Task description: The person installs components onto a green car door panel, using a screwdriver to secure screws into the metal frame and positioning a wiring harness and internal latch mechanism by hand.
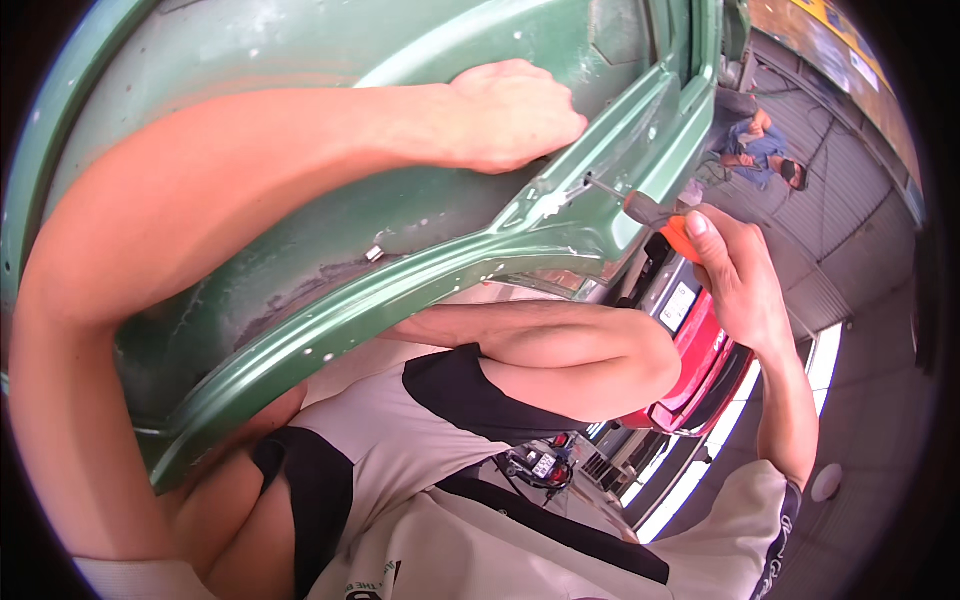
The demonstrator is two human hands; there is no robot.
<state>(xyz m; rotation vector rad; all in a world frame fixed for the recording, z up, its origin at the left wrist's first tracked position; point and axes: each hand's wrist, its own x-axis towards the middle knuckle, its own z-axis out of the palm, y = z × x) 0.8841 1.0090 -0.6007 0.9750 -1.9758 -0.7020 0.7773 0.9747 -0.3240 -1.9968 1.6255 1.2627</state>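
So your screwdriver (646, 209), the one with the dark and orange handle, is pointed at the raised frame along the right edge of that green panel (400, 293), with its tip right at a small dark hole (588, 180). Can't tell how far in it goes, if at all. Your right hand (742, 275) has the handle, thumb along the orange end and fingers closed around it. Your left hand (515, 115) is over the panel's recessed middle, just beside that same frame, fingers curled in; the tips are hidden, so I can't tell if they're gripping anything. There's a whitish smear (548, 204) next to the hole and a little pale piece (375, 254) just inside the panel's lower edge. Past your knee there's a red car (695, 375), and beyond the right edge a person in blue (762, 150).
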